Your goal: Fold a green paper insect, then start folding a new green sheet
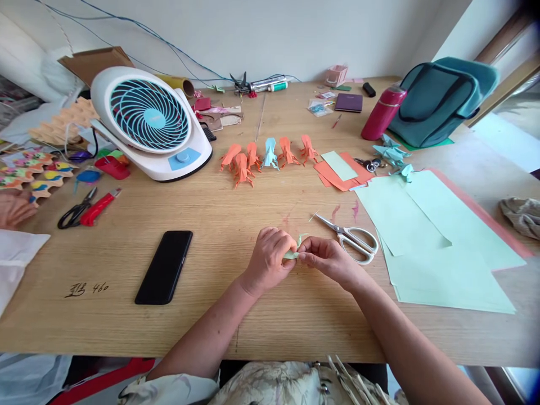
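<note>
Between my two hands is a small folded piece of pale green paper (pixel 291 255), mostly covered by the fingers. My left hand (pixel 272 256) is closed around it from the left. From the right, my right hand (pixel 327 259) pinches its edge between thumb and fingers. Scissors with white handles (pixel 356 242) lie just beyond my right hand, blades pointing up and left. Farther back stand several folded orange paper figures (pixel 242 169) and one light blue paper figure (pixel 270 153) in a row.
Pale green sheets (pixel 455 281) cover the right side. A black phone (pixel 164 267) lies left of my arms. A white fan (pixel 143 124), red cutter (pixel 99 208), pink bottle (pixel 383 112) and teal bag (pixel 439 107) surround the area. Another person's hand (pixel 17 208) is at far left.
</note>
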The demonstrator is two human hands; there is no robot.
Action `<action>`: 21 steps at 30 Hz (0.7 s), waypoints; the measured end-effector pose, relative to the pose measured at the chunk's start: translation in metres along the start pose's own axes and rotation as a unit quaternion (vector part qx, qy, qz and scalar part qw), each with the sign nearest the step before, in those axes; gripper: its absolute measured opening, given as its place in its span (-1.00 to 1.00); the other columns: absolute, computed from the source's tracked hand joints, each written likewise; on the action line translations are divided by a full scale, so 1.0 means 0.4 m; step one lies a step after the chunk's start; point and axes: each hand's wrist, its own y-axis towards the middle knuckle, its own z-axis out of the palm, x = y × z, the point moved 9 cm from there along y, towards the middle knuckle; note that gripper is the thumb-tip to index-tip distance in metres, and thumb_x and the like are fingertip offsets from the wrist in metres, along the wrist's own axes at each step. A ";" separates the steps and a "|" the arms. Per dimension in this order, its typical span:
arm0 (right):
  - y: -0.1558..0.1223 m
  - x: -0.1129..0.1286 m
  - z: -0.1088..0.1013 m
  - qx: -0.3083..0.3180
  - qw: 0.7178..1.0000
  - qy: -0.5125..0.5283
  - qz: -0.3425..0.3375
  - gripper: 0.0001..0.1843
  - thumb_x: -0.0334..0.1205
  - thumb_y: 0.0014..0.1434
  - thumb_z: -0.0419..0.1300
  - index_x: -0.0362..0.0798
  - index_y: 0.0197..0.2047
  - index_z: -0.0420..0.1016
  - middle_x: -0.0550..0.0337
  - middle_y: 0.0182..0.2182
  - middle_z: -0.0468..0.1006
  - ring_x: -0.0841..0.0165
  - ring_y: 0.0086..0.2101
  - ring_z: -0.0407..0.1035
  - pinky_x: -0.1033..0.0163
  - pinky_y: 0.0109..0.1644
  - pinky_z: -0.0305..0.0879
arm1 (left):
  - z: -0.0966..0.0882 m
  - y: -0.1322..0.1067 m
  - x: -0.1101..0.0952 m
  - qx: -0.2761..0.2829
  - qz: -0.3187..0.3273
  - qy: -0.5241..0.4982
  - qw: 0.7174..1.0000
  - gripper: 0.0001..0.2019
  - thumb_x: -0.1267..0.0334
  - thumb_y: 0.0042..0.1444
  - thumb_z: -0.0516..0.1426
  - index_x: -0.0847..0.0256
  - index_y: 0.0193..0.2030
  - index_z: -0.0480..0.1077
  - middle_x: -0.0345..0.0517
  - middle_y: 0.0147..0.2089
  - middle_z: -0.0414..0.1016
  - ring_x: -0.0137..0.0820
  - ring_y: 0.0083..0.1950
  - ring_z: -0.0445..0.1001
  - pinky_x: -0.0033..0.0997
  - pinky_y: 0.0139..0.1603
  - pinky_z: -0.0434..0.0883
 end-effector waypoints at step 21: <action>-0.003 0.008 -0.058 0.000 1.000 0.020 0.020 -0.62 0.09 0.06 0.38 -0.08 -0.32 0.52 0.23 -0.47 0.44 0.42 -0.46 0.26 0.25 -0.34 0.18 | 0.061 -0.022 0.063 0.100 -0.229 -0.337 0.908 -0.97 0.30 0.28 0.13 0.18 -0.18 0.37 -0.20 -0.22 0.45 -0.44 -0.19 0.40 -0.47 -0.11 0.31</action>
